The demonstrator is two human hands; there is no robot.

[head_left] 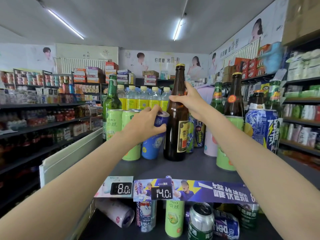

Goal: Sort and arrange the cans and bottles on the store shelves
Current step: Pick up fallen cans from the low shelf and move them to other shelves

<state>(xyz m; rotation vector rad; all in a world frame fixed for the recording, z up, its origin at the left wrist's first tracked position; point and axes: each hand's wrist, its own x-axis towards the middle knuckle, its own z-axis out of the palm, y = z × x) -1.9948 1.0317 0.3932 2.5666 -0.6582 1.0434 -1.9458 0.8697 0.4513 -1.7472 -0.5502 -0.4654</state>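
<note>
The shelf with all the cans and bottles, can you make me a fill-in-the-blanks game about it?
1. The right hand holds the neck of a tall ____ bottle.
2. The left hand grips a ____ can by its top.
3. On the lower shelf, the pink can is lying on its ____.
4. The price tag nearest the middle reads ____.

Missing words: brown; blue; side; 14.0
</note>
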